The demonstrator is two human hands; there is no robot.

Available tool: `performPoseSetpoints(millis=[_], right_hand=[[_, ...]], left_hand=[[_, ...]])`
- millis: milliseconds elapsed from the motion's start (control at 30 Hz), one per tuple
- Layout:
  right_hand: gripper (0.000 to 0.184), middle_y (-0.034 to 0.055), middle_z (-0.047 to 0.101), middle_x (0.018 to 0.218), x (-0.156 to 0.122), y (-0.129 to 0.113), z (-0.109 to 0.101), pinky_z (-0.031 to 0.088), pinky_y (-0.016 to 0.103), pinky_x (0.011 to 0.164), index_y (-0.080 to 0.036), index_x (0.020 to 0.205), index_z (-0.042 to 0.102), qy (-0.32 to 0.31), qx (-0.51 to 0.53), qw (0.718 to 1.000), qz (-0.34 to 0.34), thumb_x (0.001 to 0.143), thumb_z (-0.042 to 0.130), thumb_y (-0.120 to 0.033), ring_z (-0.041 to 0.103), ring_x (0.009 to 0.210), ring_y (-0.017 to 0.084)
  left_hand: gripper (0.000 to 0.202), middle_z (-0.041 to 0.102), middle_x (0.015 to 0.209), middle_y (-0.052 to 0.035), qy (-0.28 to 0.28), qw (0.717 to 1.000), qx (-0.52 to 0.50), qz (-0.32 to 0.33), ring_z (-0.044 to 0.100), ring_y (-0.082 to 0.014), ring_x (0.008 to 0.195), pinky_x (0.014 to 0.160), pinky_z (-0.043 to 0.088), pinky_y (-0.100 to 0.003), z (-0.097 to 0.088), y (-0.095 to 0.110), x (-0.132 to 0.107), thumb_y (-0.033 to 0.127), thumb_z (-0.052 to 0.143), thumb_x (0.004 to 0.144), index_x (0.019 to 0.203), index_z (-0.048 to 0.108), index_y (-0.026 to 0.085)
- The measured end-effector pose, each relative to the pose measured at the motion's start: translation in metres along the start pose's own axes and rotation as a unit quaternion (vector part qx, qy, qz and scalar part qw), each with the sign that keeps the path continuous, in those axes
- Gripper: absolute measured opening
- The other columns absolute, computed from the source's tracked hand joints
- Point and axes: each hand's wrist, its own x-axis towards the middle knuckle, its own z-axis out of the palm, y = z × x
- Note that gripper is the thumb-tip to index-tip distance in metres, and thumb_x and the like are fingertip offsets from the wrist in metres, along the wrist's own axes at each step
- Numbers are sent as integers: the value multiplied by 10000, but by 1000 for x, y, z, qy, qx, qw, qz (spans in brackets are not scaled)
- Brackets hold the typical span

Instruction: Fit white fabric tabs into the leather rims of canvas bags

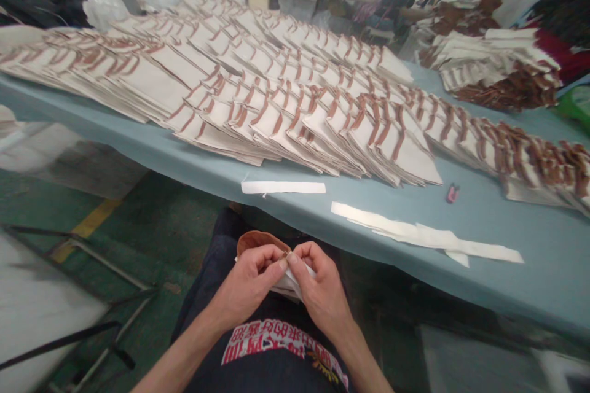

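Over my lap, my left hand (pixel 253 273) and my right hand (pixel 316 276) pinch a brown-and-cream fabric piece (pixel 260 239) between thumbs and fingers. The fingertips of both hands meet at its brown edge. Part of the cloth curves up behind my left hand, and a white part shows beneath my right fingers. My hands hide much of the piece. On the table's near edge beyond them lie a white fabric strip (pixel 283 187) and, to the right, several overlapping cream strips (pixel 415 230).
Rows of overlapping cream pieces with brown edging (pixel 295 110) spread across the blue-covered table (pixel 184 159). A small pink tool, perhaps thread snips (pixel 452 193), lies at the right. Farther back stands a cream-and-brown cloth pile (pixel 498 67). A metal-framed stand (pixel 133 285) is at lower left.
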Motion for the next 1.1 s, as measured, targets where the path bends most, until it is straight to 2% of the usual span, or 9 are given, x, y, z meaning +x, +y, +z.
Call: performPoseSetpoints(millis=[167,333,567,900,1100], right_hand=[[281,-17,609,692,-5,-10,-1,401,241,562,-202,821,597,-3,5,1000,-16,963,579,-444,550,617,143],[233,-7,648,714,-10,-16,-1,411,255,579,-208,866,610,16,-42,998,-42,967,579,-415,592,616,154],[200,-9,658,693,-11,-18,-3,421,251,552,-216,862,608,27,-63,997,-45,964,567,-383,610,592,156],[164,-21,687,691,-15,-21,-3,429,231,540,-220,863,614,70,-139,984,-90,971,553,-327,650,577,146],[163,-28,672,678,-19,-20,-6,414,219,521,-215,848,612,63,-114,986,-100,971,560,-307,630,558,130]], left_hand=[[315,535,711,3,-1,999,20,26,452,-145,669,616,372,-250,-5,11,-8,420,571,904,740,601,153],[277,564,728,-2,-3,999,29,35,479,-148,684,633,391,-247,-8,16,-10,373,569,909,757,626,149],[260,586,731,-8,-1,999,25,38,496,-151,689,635,405,-243,-8,19,-8,353,576,898,748,636,149],[272,632,728,-23,4,998,55,40,540,-156,690,641,422,-241,-5,24,-7,338,561,909,768,675,135],[254,673,700,-19,18,992,89,83,575,-151,660,623,431,-236,-3,24,-10,276,564,920,760,703,136]])
